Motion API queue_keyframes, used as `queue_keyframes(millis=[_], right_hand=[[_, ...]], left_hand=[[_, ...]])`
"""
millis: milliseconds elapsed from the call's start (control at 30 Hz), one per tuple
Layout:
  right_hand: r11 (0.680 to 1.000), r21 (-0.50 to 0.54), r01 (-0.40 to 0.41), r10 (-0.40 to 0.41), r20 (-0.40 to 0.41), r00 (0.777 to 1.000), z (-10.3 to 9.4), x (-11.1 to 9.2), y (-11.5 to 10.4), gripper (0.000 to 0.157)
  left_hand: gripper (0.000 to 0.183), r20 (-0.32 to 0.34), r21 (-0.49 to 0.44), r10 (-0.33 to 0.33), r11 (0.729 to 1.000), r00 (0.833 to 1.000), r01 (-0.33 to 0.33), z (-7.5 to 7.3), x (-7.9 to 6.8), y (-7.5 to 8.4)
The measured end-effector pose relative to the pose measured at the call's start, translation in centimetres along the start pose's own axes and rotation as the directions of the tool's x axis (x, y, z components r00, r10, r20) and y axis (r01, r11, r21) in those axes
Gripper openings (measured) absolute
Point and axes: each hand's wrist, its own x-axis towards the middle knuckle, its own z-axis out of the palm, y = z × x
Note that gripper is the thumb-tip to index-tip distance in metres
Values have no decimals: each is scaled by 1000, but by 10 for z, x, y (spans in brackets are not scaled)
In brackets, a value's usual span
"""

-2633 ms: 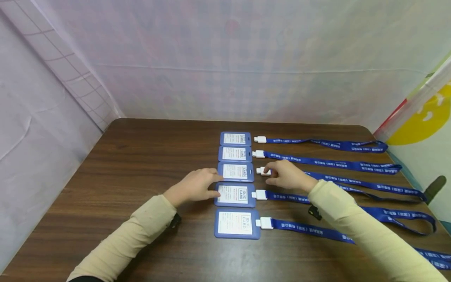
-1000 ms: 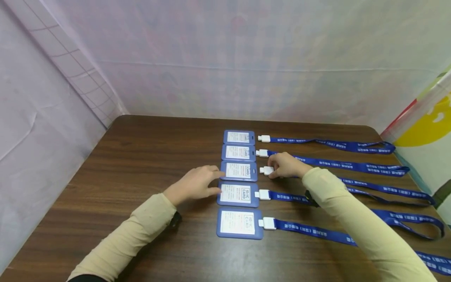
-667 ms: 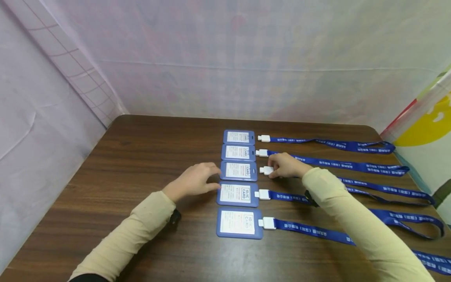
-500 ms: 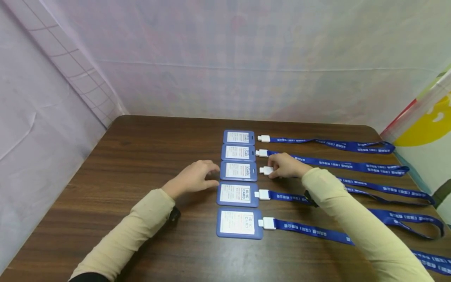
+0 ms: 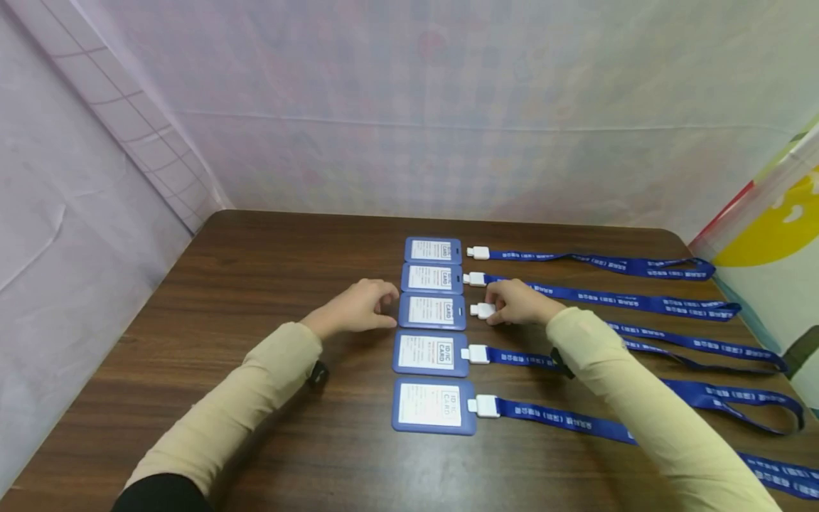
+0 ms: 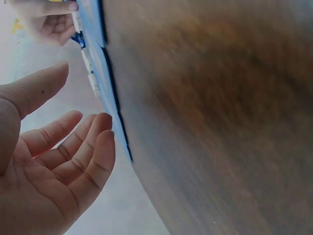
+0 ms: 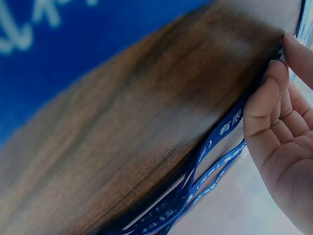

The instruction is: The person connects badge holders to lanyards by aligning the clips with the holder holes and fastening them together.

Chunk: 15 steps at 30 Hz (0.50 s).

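Blue-framed badge holders with white card inserts lie in a column on the table. My right hand (image 5: 517, 302) pinches the white clip (image 5: 483, 311) of the middle lanyard between thumb and fingers, with its narrow tip just right of the middle badge holder (image 5: 431, 311) and apart from its slot. My left hand (image 5: 358, 307) is beside that holder's left edge, fingers loosely curved; the left wrist view shows nothing in its palm (image 6: 54, 181). In the right wrist view, the fingers (image 7: 266, 103) come together at the table, and the clip is mostly hidden there.
Several blue lanyards run rightward, including the farthest lanyard (image 5: 640, 267) and the nearest lanyard (image 5: 563, 419). The nearest holder (image 5: 434, 429) lies closest to me. The brown table (image 5: 256, 270) ends at a hanging pale cloth (image 5: 448, 142).
My left hand has drawn back from the middle holders' left edges and moved slightly farther up the table. Since the earliest frame, my right hand has shifted a little; lately it stays at the clip.
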Motion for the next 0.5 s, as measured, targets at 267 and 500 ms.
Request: queue_keyframes(millis=[267,500], right_hand=[[1000,-4,20,-20,-7,1000,1,0,0,20],[1000,-6,23,-23,-14,1000,1,-1,-1,20]], left_hand=[[45,53,36,-35,999,998,33,-2,11,-6],[49,74,14,-10,1000,997,9,-1,22,-11]])
